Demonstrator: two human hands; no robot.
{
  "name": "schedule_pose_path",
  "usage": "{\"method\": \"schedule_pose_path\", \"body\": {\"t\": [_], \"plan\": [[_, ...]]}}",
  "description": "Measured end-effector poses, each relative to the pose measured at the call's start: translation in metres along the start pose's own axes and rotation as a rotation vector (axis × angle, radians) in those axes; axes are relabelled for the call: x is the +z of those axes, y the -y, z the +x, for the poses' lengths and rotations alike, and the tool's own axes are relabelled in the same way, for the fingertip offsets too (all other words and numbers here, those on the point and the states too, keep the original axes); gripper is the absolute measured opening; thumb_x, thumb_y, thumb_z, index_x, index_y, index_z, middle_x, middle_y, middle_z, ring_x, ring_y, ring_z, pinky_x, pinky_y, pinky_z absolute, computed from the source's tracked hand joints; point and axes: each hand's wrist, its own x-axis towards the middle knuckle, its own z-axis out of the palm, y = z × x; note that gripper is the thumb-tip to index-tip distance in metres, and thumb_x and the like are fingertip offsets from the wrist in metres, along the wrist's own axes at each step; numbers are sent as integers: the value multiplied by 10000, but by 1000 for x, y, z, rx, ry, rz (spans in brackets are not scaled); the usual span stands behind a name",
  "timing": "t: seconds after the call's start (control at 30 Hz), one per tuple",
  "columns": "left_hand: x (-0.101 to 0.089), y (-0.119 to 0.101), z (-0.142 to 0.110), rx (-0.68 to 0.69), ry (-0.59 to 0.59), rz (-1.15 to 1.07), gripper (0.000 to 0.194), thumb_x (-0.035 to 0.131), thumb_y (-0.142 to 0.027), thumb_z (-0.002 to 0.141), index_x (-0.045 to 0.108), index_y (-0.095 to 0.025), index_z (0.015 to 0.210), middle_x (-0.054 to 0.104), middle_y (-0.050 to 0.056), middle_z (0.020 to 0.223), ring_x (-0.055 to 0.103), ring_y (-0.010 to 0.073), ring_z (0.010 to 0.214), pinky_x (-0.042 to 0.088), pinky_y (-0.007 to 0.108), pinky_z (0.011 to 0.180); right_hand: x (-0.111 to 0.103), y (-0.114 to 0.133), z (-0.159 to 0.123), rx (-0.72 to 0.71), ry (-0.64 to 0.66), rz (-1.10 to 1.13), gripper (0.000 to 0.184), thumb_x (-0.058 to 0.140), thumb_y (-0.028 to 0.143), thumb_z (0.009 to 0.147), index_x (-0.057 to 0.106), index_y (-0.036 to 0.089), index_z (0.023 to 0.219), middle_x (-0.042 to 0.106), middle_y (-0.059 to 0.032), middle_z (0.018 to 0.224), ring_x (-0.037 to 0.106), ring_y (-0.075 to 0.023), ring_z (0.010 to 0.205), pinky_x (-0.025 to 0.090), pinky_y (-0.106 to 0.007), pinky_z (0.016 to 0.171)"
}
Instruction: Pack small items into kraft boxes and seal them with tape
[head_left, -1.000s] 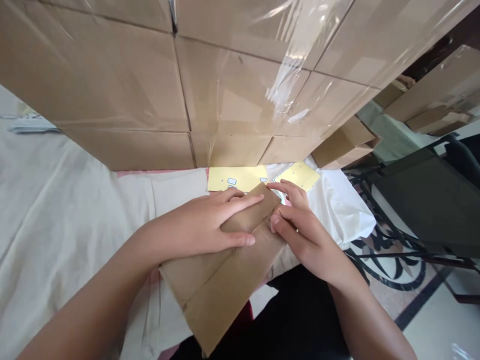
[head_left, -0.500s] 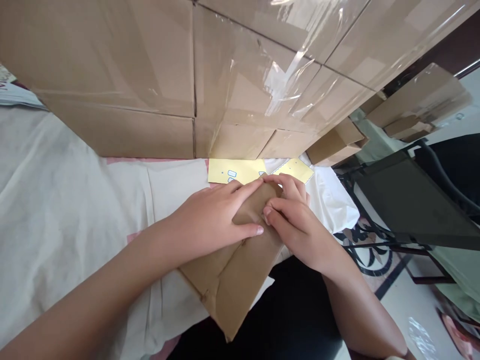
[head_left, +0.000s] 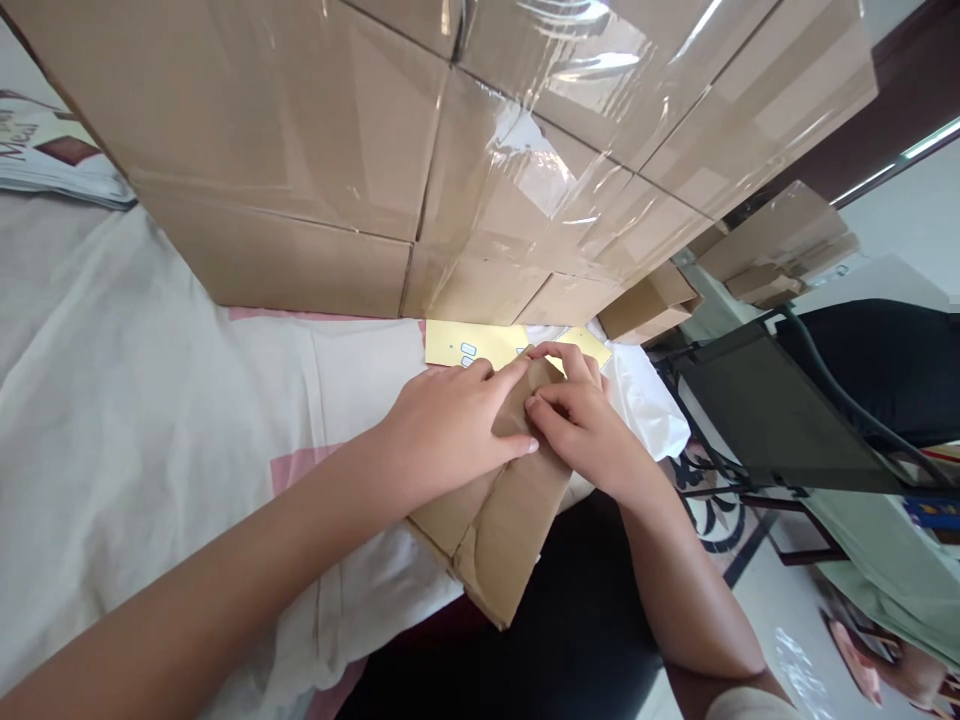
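Note:
A folded brown paper bag (head_left: 501,525) lies on a white cloth (head_left: 150,400), its near end hanging over the edge. My left hand (head_left: 450,430) lies flat on the bag's upper part, fingers stretched out and pressing down. My right hand (head_left: 581,425) is at the bag's far corner, fingers curled and pinching the paper fold. Two yellow cards (head_left: 465,345) lie just beyond the bag, partly hidden by my fingers.
A wall of stacked cardboard boxes (head_left: 337,180) wrapped in clear film stands right behind the cards. A printed paper (head_left: 52,150) lies at the far left. A dark chair (head_left: 757,415) and more boxes (head_left: 780,240) are to the right over a patterned floor.
Both hands and the bag have kept together while the view swung; my right fingers have curled tighter on the bag's far corner. The bag looks more folded up than a second ago.

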Motion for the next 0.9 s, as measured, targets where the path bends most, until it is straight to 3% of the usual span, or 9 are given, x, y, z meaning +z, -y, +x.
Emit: {"method": "schedule_pose_path", "body": {"t": [0.2, 0.33, 0.43, 0.63, 0.77, 0.9], "plan": [[3, 2, -1, 23, -32, 17, 755, 553, -600, 917, 341, -356, 1599, 700, 75, 1222, 682, 344, 1079, 518, 482, 912, 3, 3, -3, 4, -53, -131, 426, 537, 294, 948, 595, 174, 544, 543, -65, 1403, 400, -361, 1258, 318, -650, 1051], [3, 1, 0, 15, -33, 9, 749, 560, -604, 912, 345, -377, 1593, 712, 75, 1219, 681, 349, 1093, 502, 498, 942, -1, 2, -1, 23, -37, -213, 469, 542, 365, 967, 614, 187, 539, 593, -113, 1159, 425, -318, 1079, 363, -602, 954], [1, 1, 1, 6, -16, 8, 732, 588, -591, 900, 386, -373, 1569, 724, 68, 1188, 686, 341, 1063, 494, 496, 939, -5, 0, 3, 60, 14, -228, 513, 555, 417, 971, 554, 185, 514, 575, -105, 1025, 426, -292, 1014, 373, -561, 932], [-2, 0, -1, -7, -10, 2, 725, 564, -635, 894, 433, -345, 1546, 722, 70, 1179, 678, 328, 1046, 477, 491, 947, -12, -13, 3, 132, 4, -222, 575, 663, 595, 894, 434, 180, 568, 552, -90, 979, 450, -301, 1021, 373, -519, 929], [-2, 1, -2, -31, -12, 0, 770, 563, -649, 881, 405, -343, 1570, 716, 69, 1209, 674, 331, 1061, 471, 495, 968, -18, -29, -1, 192, 45, -150, 576, 681, 606, 877, 398, 184, 607, 520, -67, 917, 449, -286, 1025, 370, -495, 954], [-1, 2, 1, -26, -25, -1, 772, 563, -665, 871, 402, -370, 1566, 705, 70, 1270, 667, 350, 1118, 479, 500, 965, -24, -37, -4, 132, 20, 39, 469, 606, 555, 933, 478, 191, 667, 523, -63, 965, 446, -267, 1060, 360, -466, 985]]}}
